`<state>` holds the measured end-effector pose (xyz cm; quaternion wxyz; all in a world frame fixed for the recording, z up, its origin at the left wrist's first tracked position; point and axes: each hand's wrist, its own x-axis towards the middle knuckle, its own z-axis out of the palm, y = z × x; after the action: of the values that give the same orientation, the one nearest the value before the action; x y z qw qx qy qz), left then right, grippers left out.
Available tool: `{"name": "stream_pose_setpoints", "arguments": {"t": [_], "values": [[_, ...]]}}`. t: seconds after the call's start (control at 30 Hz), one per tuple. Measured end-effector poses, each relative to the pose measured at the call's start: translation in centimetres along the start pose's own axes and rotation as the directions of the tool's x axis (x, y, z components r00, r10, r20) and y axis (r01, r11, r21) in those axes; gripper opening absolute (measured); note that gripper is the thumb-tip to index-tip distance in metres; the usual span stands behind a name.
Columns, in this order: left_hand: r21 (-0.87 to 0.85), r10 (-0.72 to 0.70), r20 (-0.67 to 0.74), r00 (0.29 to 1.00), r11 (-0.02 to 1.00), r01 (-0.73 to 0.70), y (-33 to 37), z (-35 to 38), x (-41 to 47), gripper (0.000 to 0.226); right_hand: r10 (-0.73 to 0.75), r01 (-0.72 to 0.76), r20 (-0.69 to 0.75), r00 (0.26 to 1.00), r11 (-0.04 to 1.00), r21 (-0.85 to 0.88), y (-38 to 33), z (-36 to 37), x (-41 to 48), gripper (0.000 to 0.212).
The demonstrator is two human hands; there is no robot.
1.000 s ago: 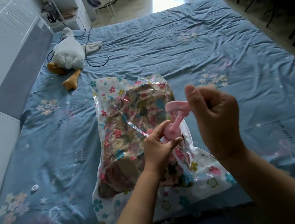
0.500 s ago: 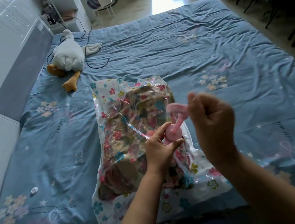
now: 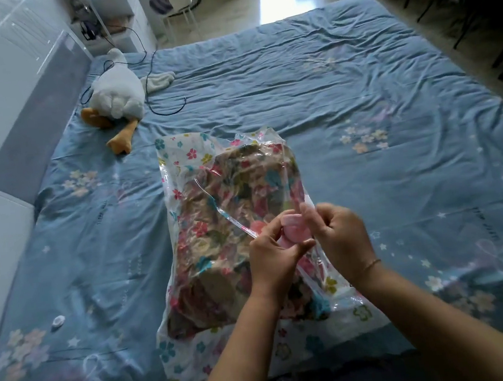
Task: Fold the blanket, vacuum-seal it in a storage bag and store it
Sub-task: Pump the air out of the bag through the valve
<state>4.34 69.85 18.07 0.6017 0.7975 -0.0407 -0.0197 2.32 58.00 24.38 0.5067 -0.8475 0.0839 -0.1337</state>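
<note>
- Lying lengthwise on the bed (image 3: 358, 88), the storage bag (image 3: 176, 155) runs from the near edge toward 12 o'clock.
- Bare sheet spreads wide from 1 to 4 o'clock of the bag, out to the bed's right edge.
- At 9 o'clock the headboard (image 3: 27, 100) closes off the bed's left side.
- A toy goose (image 3: 118, 92) and a black cable (image 3: 167, 105) lie at 11 o'clock, well apart from the bag.
- A small white cap (image 3: 58, 321) sits at 8 o'clock.
- The folded blanket (image 3: 243, 185) fills the bag and shows through the clear plastic.
- The left hand (image 3: 270, 251) grips a pink plastic piece (image 3: 293, 229) from 9 o'clock, thumb and fingers curled round it.
- The right hand (image 3: 338, 236) pinches the same piece from 3 o'clock.
- The blanket lies directly under both hands and stretches toward 11 o'clock of them.
</note>
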Motion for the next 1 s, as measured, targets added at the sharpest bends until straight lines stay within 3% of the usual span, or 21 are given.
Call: {"name": "stream_pose_setpoints", "arguments": {"t": [0.07,0.13,0.2,0.27,0.43,0.53,0.6,0.67,0.8,0.83,0.9,1.0], "values": [[0.008,0.007,0.006,1.0,1.0,-0.007,-0.1,-0.2,-0.2,0.052,0.066,-0.067,0.023,0.998,0.997,0.03,0.3,0.1,-0.1,0.076],[0.0,-0.015,0.005,1.0,1.0,0.015,-0.2,-0.5,0.1,0.057,-0.053,0.064,-0.065,0.996,0.983,0.171,-2.1,-1.1,0.0,0.061],[-0.012,-0.03,0.003,1.0,0.999,0.03,-0.4,-0.7,0.4,0.065,-0.179,0.233,-0.189,0.966,0.917,0.324,-5.4,-2.5,-0.1,0.06],[-0.02,-0.025,0.007,1.0,1.0,0.025,-0.2,-0.7,0.4,0.068,-0.23,0.301,-0.236,0.944,0.893,0.335,-5.6,-2.4,0.0,0.063],[0.01,-0.004,0.012,1.0,1.0,0.004,-0.3,-0.3,-0.2,0.053,0.047,-0.049,0.054,0.997,0.998,0.032,0.2,0.3,-0.3,0.085],[-0.014,-0.025,0.016,1.0,1.0,0.025,-0.4,-0.5,0.3,0.063,-0.093,0.099,-0.044,0.995,0.985,0.144,-1.9,-1.3,0.7,0.064],[-0.027,-0.04,0.005,0.999,0.999,0.04,-0.5,-0.6,0.6,0.067,-0.206,0.253,-0.181,0.962,0.922,0.295,-5.1,-2.7,1.0,0.064],[-0.029,-0.041,0.001,0.999,0.999,0.041,-0.5,-0.5,0.5,0.067,-0.232,0.301,-0.245,0.941,0.905,0.299,-5.1,-2.6,1.1,0.06],[-0.006,-0.025,0.014,1.0,1.0,0.025,-0.3,-0.1,-0.2,0.05,-0.007,0.007,0.048,0.999,1.0,0.016,0.2,0.3,-0.2,0.077],[-0.006,-0.016,0.02,1.0,1.0,0.016,-0.3,-0.2,-0.3,0.049,0.027,-0.027,0.06,0.998,1.0,-0.013,0.6,0.3,-0.1,0.078],[-0.022,-0.031,0.026,0.999,0.999,0.031,-0.2,-0.5,0.0,0.054,-0.04,0.04,-0.007,0.999,0.998,0.051,-0.6,-0.7,0.6,0.07],[-0.034,-0.046,0.02,0.999,0.998,0.046,-0.1,-0.7,0.6,0.071,-0.22,0.266,-0.177,0.959,0.915,0.304,-5.1,-2.7,1.2,0.064]]}}
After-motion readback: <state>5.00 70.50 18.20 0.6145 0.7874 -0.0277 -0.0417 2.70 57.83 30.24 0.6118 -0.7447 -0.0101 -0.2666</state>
